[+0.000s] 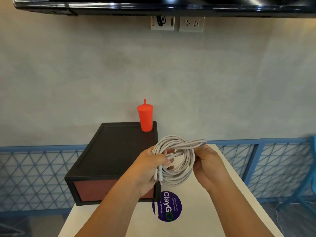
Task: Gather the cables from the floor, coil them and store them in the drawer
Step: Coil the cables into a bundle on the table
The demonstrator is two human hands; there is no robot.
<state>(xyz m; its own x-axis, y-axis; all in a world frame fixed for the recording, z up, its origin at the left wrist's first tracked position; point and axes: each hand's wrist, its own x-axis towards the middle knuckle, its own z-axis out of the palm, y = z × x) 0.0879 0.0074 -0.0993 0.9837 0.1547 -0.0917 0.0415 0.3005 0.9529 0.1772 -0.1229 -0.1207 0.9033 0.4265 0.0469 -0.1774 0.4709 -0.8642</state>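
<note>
A white cable point(181, 175) is wound into a round coil and held in the air above the white table point(213, 207). My left hand point(150, 166) grips the coil's left side, and two plug ends hang down below its fingers. My right hand point(207, 161) holds the coil's right side, where a loose loop sticks out to the upper right. Just left of and behind the coil, a black drawer box point(112, 151) with a reddish-brown front stands on the table; the drawer front is closed.
A red cup point(145, 118) with lid and straw stands on the box's back right corner. A round purple sticker point(168, 206) lies on the table. Blue mesh railing point(277, 165) runs behind the table. Wall sockets point(191, 23) and a screen's lower edge are above.
</note>
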